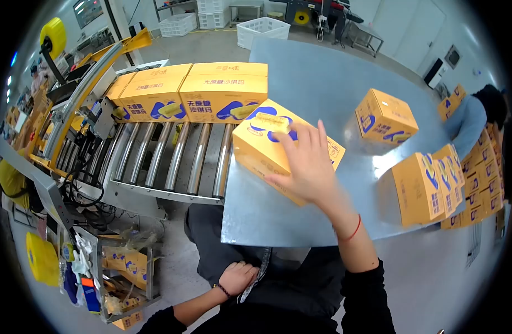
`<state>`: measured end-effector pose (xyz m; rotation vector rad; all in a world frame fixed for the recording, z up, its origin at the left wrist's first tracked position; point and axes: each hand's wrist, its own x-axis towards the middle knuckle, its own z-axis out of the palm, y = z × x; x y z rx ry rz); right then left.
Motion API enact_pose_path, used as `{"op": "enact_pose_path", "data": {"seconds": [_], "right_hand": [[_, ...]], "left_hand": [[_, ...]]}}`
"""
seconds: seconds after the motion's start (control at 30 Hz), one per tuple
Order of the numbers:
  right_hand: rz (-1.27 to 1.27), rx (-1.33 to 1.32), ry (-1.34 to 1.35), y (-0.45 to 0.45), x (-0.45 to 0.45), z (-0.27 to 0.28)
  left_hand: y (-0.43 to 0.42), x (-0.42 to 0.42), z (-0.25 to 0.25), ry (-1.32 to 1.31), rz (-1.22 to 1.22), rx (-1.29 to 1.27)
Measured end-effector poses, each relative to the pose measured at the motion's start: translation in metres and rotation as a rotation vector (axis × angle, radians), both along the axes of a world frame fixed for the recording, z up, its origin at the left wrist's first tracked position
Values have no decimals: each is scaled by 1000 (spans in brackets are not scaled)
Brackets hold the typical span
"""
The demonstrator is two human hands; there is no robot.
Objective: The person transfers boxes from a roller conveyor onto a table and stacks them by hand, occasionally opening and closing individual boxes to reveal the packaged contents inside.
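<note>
A yellow carton (261,146) with blue markings lies tilted at the table's left edge, next to the roller conveyor. My right hand (309,164) is on this carton, its fingers spread over the top and its thumb toward the near edge; how firmly it presses I cannot tell. Down on my lap rests my left hand (239,278), fingers lying loosely beside a patterned strap (261,273) and holding nothing visible. Two full yellow cartons (228,92) and part of another stand in a row on the conveyor rollers (175,158), touching end to end.
On the metal table (306,67) stand a single carton (385,117) and a group of cartons (417,189) at the right. Beyond, a person in a blue sleeve (467,125) bends beside stacked cartons (481,183). A yellow-framed machine (77,106) spans the conveyor's left part.
</note>
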<state>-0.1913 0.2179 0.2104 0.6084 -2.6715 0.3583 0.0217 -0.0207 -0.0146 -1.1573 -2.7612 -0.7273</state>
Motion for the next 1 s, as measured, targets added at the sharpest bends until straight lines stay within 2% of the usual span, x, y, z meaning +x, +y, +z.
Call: {"op": "enact_pose_path", "data": {"seconds": [0.03, 0.07, 0.17, 0.23, 0.4, 0.5, 0.53, 0.6, 0.73, 0.8, 0.9, 0.97, 1.0], "right_hand": [[12, 35, 141, 8, -5, 0], [-52, 31, 20, 15, -13, -10], [-60, 15, -90, 25, -20, -14], [-57, 8, -51, 29, -2, -12], [-333, 49, -81, 88, 74, -6], [-574, 48, -110, 149, 112, -14], [-582, 45, -106, 175, 115, -15], [-780, 127, -97, 228, 135, -20], [-925, 8, -235, 298, 155, -11], [-913, -29, -331, 316, 154, -9], [-1022, -68, -442, 346, 138, -4], [-1091, -48, -462, 355, 115, 5], [-1180, 85, -538, 354, 96, 11]], "left_hand": [[-1, -1, 2, 4, -15, -1], [-5, 0, 3, 12, -30, -9], [1, -3, 3, 16, -26, 0], [4, 2, 1, 23, 25, -31], [15, 6, 4, -15, 120, -92], [19, 6, -3, 12, 178, -69], [19, 5, -3, 17, 170, -70], [20, 2, -5, -11, 178, -98], [22, -5, -4, -5, 182, -145], [22, -7, -9, 9, 160, -174], [21, -10, -21, 48, 176, -204], [20, -11, -25, 51, 195, -221], [20, -14, -25, 125, 186, -190]]}}
